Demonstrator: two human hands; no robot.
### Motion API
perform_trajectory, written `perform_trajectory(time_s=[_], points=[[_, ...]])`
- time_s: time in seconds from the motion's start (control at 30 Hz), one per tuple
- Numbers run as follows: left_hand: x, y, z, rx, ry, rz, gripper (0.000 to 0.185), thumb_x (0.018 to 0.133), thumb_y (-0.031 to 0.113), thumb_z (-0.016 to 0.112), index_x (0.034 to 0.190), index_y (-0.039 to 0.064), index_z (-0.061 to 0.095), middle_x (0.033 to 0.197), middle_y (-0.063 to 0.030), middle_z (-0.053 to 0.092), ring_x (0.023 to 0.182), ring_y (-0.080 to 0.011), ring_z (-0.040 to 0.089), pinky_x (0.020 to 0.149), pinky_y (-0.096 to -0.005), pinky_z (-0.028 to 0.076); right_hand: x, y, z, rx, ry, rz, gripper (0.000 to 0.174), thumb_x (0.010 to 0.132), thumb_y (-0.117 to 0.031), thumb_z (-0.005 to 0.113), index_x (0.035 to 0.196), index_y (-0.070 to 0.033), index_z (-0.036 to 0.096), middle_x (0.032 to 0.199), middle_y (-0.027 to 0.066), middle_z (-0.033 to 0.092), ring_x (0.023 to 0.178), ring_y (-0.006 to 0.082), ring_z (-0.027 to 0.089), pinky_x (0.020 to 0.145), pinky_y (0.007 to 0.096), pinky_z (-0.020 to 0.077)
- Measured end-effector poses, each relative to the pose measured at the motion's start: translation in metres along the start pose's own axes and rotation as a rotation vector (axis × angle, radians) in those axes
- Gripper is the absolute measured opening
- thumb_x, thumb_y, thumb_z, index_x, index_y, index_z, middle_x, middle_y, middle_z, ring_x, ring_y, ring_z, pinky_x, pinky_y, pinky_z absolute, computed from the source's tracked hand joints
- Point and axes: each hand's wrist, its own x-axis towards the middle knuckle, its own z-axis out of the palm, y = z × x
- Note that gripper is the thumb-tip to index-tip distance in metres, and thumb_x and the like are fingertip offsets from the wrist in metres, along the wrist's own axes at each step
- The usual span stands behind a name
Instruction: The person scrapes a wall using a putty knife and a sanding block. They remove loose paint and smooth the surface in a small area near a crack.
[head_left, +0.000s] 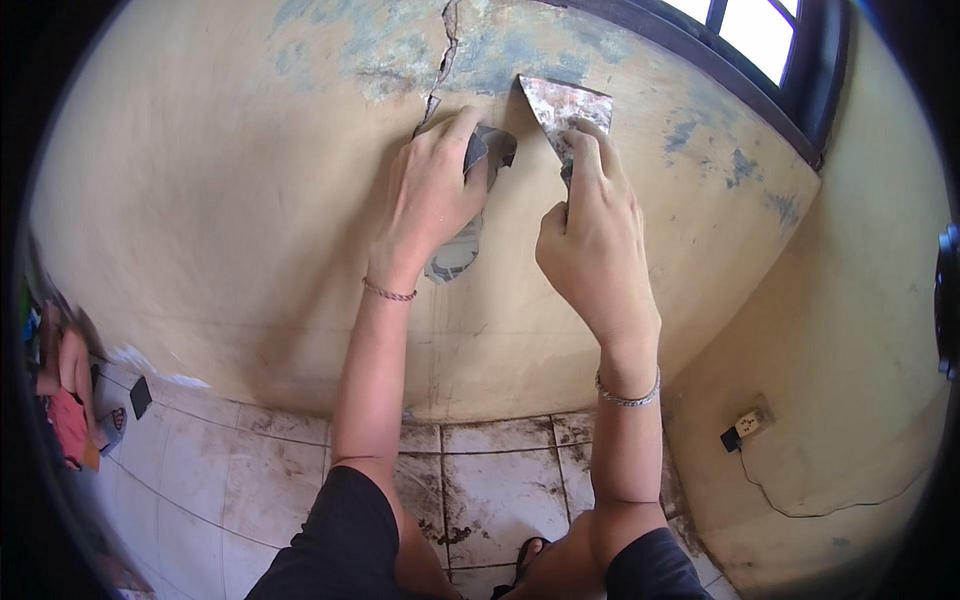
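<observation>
My left hand is against the wall, just below a long jagged crack. Between its thumb and fingers is a grey, sheet-like piece with ragged edges and faint marks; its material is unclear, and the hand hides its middle. In my right hand is a putty knife, its broad blade pointing up and smeared with whitish and reddish residue. Two fingers press on the blade, whose edge lies at or close to the wall. Most of the handle is hidden in the fist.
Blue-grey patches show through the cream wall. A dark-framed window is at upper right. On the right wall, a plug and cable hang from a socket. Dirt marks the white floor tiles. Another person's leg is far left.
</observation>
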Motion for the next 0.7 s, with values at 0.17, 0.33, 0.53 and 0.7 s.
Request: perform_trajectory(time_s=[0.17,0.33,0.53,0.7], points=[[0.004,0.011,0.0,0.071,-0.041,-0.008,0.033,0.083,-0.002,0.064,0.116,0.003,0.061,0.107,-0.0204,0.068,0.098,-0.0431,0.066,0.081,-0.05,0.054,0.001,-0.004,0.007,0.041,0.001,0.059,0.049,0.075,0.016,0.046,0.122,0.011,0.059,0.14,0.0306,0.055,0.107,0.0502,0.064,0.09,0.0513,0.0549],[0.001,0.015,0.0,0.087,0.015,0.07,0.045,0.08,-0.007,0.062,0.123,0.006,0.062,0.119,-0.0173,0.066,0.101,-0.0409,0.066,0.084,-0.0502,0.054,-0.002,-0.013,0.016,0.011,-0.029,0.083,0.052,0.073,0.017,0.048,0.124,0.012,0.059,0.141,0.0298,0.056,0.101,0.0477,0.069,0.085,0.0489,0.0585],[-0.002,0.023,0.002,0.056,-0.102,0.115,0.071,0.077,-0.014,0.06,0.144,0.01,0.055,0.124,-0.0125,0.065,0.107,-0.0384,0.065,0.088,-0.0478,0.055,-0.005,-0.011,0.015,0.029,-0.037,0.088,0.051,0.074,0.016,0.049,0.124,0.014,0.058,0.139,0.0326,0.056,0.103,0.0493,0.068,0.087,0.0493,0.0577],[-0.002,0.019,0.01,-0.047,-0.039,0.122,0.077,0.077,-0.014,0.06,0.149,0.01,0.051,0.126,-0.0135,0.065,0.107,-0.0384,0.065,0.087,-0.0455,0.055,-0.011,-0.013,0.001,0.054,-0.09,0.03,0.059,0.077,0.015,0.052,0.136,0.013,0.049,0.148,0.0318,0.046,0.116,0.0491,0.062,0.097,0.0505,0.0517]])
